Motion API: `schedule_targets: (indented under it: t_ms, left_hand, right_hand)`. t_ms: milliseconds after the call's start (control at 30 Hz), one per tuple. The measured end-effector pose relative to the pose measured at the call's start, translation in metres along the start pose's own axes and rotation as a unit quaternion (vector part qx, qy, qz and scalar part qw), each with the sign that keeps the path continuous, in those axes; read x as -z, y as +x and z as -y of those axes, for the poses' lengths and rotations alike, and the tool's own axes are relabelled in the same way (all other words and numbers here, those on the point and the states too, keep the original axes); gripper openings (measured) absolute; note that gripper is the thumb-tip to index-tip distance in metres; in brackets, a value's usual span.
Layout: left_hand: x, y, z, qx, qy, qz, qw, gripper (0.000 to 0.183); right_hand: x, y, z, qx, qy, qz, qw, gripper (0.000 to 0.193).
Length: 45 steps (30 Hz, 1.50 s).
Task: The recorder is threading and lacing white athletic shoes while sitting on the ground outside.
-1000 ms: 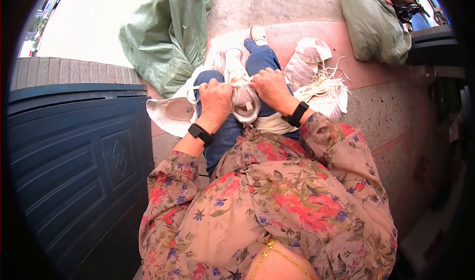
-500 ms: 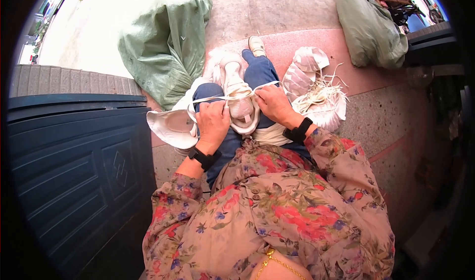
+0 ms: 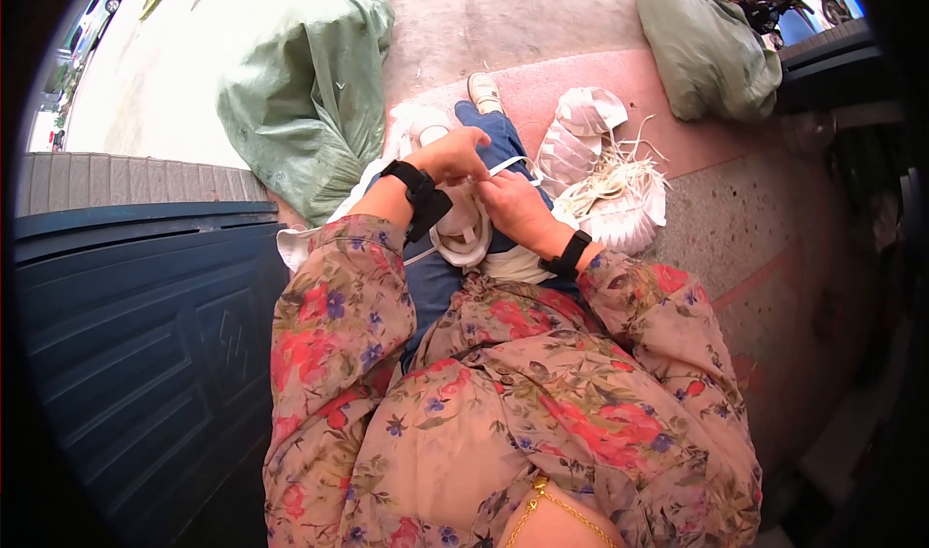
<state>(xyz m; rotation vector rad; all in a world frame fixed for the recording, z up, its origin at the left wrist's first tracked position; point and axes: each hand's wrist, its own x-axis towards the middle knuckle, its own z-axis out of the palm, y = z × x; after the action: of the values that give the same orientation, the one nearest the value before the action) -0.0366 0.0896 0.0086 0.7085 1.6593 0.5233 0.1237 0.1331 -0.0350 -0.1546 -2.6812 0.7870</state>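
Head view: a pale shoe (image 3: 464,241) with a rounded, padded collar and a soft pinkish tongue lies between the person's denim-clad thighs, its collar toward the body. Left hand (image 3: 455,156) reaches across above the shoe, index finger stretched out and the others curled; I cannot tell whether they grip anything, since hand and wrist hide much of the lacing. Right hand (image 3: 519,211) sits beside it, fingers bent and closed on a flat, white lace (image 3: 509,165), the two hands nearly meeting.

To the right, ribbed, folded white shoe pieces (image 3: 578,141) lie near a loose tangle of thin, cream-coloured laces (image 3: 612,186). White material also shows at the left thigh, largely covered by the left forearm. A creased green sack (image 3: 314,112) stands ahead on the left; a fuller, smoother sack (image 3: 711,49) stands ahead on the right. Close by on the left is a dark blue panelled door (image 3: 145,325) with raised rectangular mouldings. Speckled, rough flooring (image 3: 711,199) borders pink paving (image 3: 542,83).
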Motion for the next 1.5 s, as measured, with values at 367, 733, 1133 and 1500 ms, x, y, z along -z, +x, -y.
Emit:
schedule_targets:
  t_ms: [367,733,1133,1500]
  left_hand:
    - [0.018,-0.016,0.015,-0.001,-0.356,-0.053,0.933,0.052]
    - [-0.013,-0.003,0.028,-0.148,0.139,-0.289,0.936,0.041]
    - [-0.002,-0.075,0.085,-0.136,0.076,-0.227,0.961,0.043]
    - [0.0,-0.099,0.077,-0.06,-0.249,-0.191,0.947,0.037]
  right_hand:
    - [0.02,0.021,0.01,0.128,-0.111,0.034,0.985,0.006]
    - [0.183,0.083,0.059,0.164,-0.004,-0.451,0.877,0.006]
    - [0.123,0.066,0.033,-0.312,0.548,0.091,0.77,0.014]
    - [-0.026,0.021,0.046,-0.183,0.184,0.14,0.956,0.018]
